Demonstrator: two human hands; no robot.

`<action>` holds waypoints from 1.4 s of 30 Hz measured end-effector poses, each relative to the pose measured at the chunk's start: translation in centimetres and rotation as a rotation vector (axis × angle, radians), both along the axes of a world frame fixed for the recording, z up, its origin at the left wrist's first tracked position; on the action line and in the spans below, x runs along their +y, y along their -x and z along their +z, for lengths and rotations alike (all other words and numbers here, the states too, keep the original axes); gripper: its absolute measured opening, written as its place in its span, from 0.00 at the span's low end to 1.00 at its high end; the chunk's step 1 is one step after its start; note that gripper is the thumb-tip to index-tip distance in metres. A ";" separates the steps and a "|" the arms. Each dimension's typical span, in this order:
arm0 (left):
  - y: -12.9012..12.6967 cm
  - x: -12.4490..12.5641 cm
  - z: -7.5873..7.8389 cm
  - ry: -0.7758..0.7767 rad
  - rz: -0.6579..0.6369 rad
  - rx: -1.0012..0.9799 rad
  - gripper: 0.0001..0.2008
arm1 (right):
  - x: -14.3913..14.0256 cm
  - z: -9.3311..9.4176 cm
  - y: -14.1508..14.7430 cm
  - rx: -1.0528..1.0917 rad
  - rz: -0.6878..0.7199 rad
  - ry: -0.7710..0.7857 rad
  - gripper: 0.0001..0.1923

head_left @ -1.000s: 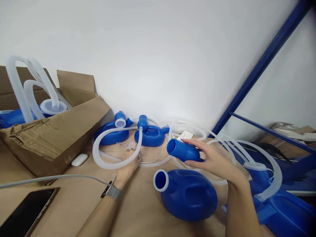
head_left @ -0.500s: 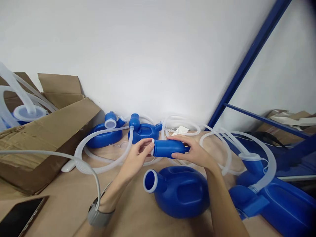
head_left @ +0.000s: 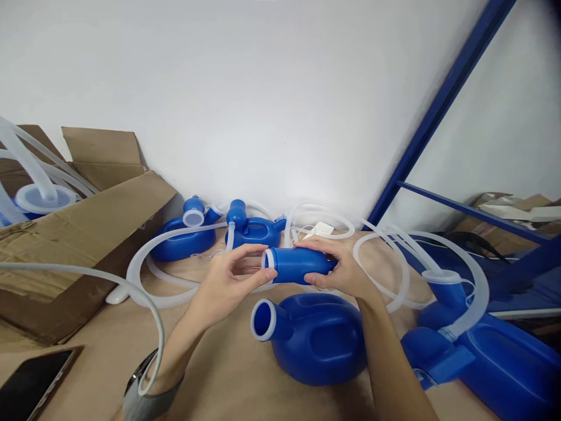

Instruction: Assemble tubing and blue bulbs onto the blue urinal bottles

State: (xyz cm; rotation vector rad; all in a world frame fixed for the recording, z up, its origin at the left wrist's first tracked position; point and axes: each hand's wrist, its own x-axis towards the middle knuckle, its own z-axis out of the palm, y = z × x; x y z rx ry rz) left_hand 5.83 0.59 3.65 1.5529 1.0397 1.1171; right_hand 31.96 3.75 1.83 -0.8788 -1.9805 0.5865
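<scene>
Between both hands, a blue plastic funnel cup (head_left: 298,264) lies sideways in the air, its white-rimmed mouth facing left. My left hand (head_left: 230,279) grips that rim, thumb in front and fingers behind. The narrow end is in my right hand (head_left: 335,266), thumb below and fingers over the top. Just under them a blue urinal bottle (head_left: 322,342) rests on the brown tabletop (head_left: 219,374), its white-ringed neck pointing left and uncapped.
Blue urinal bottles with funnels (head_left: 256,233) stand by the wall. More bottles with a hose (head_left: 475,280) sit at right. An open cardboard box (head_left: 87,234) holds hoses at left. A phone (head_left: 33,383) lies front left; a white cable (head_left: 100,270) crosses near my left wrist.
My left hand has shifted left and opened its grip wider around the white rim, which now shows its mouth more. My right hand keeps its hold on the narrow end.
</scene>
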 end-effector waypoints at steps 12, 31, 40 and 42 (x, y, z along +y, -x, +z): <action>0.3 -0.3 0.7 0.015 0.026 0.057 0.25 | -0.8 0.4 0.5 0.010 -0.024 -0.014 0.28; -0.6 0.1 0.0 0.263 0.091 -0.329 0.34 | -1.0 -0.3 4.9 0.049 0.226 -0.031 0.30; -1.9 0.1 -1.3 0.183 0.184 -0.431 0.32 | -1.1 -0.5 5.2 0.038 0.223 -0.003 0.31; -1.8 0.0 -1.1 0.157 0.186 -0.391 0.33 | -1.2 -0.5 5.3 0.036 0.220 -0.002 0.31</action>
